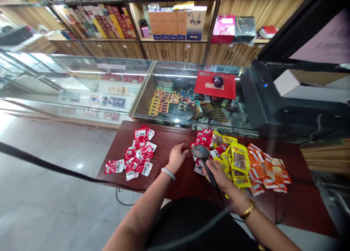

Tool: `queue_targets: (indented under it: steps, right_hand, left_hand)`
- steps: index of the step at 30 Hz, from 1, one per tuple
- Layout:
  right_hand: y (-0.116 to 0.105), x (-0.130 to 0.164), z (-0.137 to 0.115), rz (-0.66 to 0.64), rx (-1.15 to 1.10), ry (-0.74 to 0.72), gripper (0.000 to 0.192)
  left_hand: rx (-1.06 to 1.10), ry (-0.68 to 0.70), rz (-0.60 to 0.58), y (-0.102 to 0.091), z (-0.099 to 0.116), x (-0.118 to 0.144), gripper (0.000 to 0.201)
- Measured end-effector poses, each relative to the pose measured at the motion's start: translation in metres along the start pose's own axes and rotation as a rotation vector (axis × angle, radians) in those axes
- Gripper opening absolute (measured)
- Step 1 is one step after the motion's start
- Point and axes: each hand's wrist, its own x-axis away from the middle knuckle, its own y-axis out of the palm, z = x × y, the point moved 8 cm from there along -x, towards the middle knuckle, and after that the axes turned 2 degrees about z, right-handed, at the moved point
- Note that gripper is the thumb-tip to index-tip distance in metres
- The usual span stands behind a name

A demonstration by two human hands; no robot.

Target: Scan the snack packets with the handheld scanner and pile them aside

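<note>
The right hand [218,176] is gripping the dark handle of a barcode scanner [201,153], its grey head tilting over the near edge of a mixed heap of snack packets. The left hand [177,157] is hovering with fingers spread and loose, holding nothing, just left of the scanner's head and just above the dark red surface [169,139]. A pale bangle is sitting on the left wrist and a gold one on the right.

The red packets [203,138] of that heap are lying at its far left, with the yellow packets [236,163] crowding to their right and partly under the right hand, and the orange packets [266,170] spreading further right. Well apart, to the left on the same surface, a separate pile of red-and-white packets [138,154] is lying loose, with bare surface between it and the left hand.

Beyond the surface, a glass display case [109,79] is running across the room with small goods inside. On its top a red mat [216,85] is carrying a computer mouse [218,80]. A black machine [262,97] is standing at the right, close behind the heap. Wooden shelves [175,43] of boxes are lining the far wall.
</note>
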Motion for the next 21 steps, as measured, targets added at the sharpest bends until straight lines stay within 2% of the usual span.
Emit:
queue_targets:
  steps: [2,5,7,10,13,16,18,21]
  right_hand:
    - [0.008,-0.002,0.004,-0.013,0.033,0.013,0.051]
    - [0.024,-0.005,0.008,-0.054,0.079,0.022,0.053]
    - [0.035,-0.005,0.009,-0.095,0.093,0.022,0.053]
    - [0.049,-0.004,0.010,-0.145,0.108,0.011,0.051]
    - [0.055,-0.004,0.013,-0.154,0.124,-0.004,0.050]
    - [0.056,-0.002,0.017,-0.142,0.134,0.001,0.051]
    - [0.057,0.000,0.019,-0.135,0.135,0.008,0.052]
    - [0.059,0.003,0.019,-0.122,0.128,0.002,0.053]
  left_hand:
    - [-0.248,-0.045,0.212,-0.043,-0.023,0.014,0.055]
    - [-0.499,-0.202,0.397,-0.090,-0.062,0.036,0.071]
    - [-0.576,-0.325,0.455,-0.114,-0.088,0.046,0.074]
    - [-0.634,-0.418,0.450,-0.142,-0.117,0.050,0.064]
    - [-0.677,-0.413,0.390,-0.164,-0.129,0.044,0.058]
    - [-0.739,-0.390,0.359,-0.177,-0.127,0.037,0.058]
    - [-0.784,-0.346,0.352,-0.179,-0.119,0.033,0.051]
    - [-0.758,-0.283,0.289,-0.168,-0.109,0.026,0.040]
